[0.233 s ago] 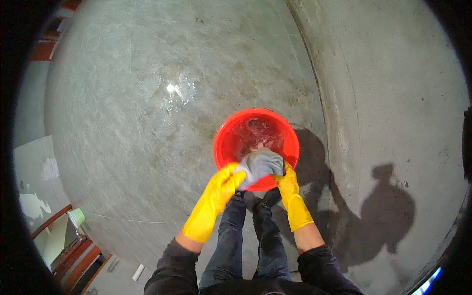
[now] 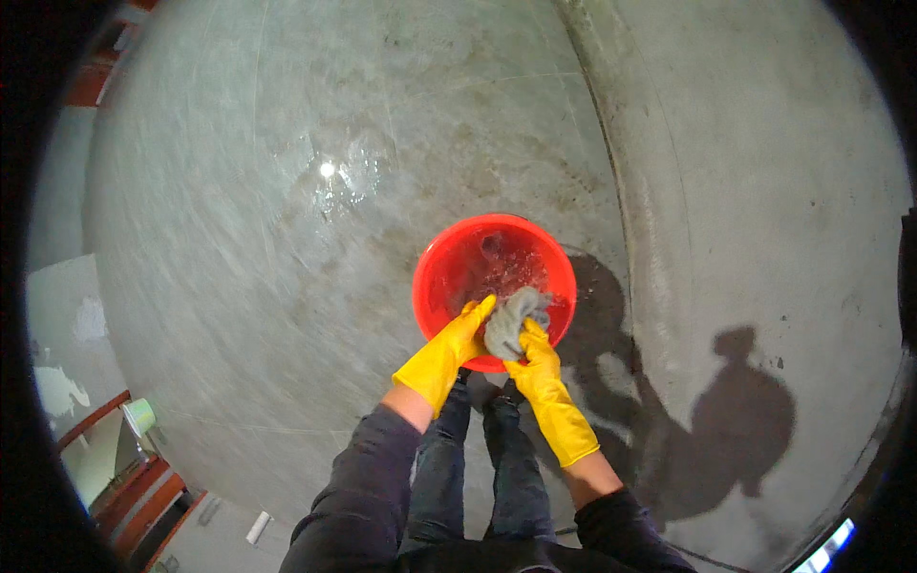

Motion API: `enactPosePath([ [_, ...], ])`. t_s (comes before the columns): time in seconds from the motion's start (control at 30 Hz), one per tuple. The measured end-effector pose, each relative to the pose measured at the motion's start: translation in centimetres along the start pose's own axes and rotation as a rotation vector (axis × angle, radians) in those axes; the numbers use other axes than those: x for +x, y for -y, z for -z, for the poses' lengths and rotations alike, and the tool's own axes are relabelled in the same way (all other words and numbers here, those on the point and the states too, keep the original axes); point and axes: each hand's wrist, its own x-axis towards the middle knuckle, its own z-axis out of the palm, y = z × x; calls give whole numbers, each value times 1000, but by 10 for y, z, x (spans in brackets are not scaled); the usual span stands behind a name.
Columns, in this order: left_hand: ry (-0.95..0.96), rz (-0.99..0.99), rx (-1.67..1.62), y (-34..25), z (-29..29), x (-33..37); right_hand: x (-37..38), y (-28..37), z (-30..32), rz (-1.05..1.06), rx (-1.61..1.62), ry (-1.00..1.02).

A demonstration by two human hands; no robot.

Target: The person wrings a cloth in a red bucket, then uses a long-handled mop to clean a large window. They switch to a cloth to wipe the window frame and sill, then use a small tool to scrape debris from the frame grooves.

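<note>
Right hand (image 2: 541,365), in a yellow rubber glove, is clamped on a bunched grey cloth (image 2: 513,323) over the near side of a round red basin (image 2: 433,307) of water (image 2: 470,275), seen from the head. Left hand (image 2: 458,336), gloved alike, sits beside the cloth; whether it grips is unclear.

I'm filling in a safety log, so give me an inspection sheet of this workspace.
Surface: grey floor with a shiny, wet-looking patch.
Job's things: grey cloth at the near side of a red basin holding water.
Clutter: small white cylinder, lower left.
Hands: both yellow-gloved; right hand grips the cloth, left hand beside it, contact unclear.
Cables: thin dark line, lower edge; cannot tell.
Surroundings: reddish-brown boards, left; shadow, right.
</note>
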Motion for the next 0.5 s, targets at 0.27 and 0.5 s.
enactPosePath([
  [0.27,-36,-85,-109,36,17,31,-41,60,13,-14,-408,68],
  [0.5,122,-66,-209,33,8,19,9,52,40,-158,-72,-40],
])
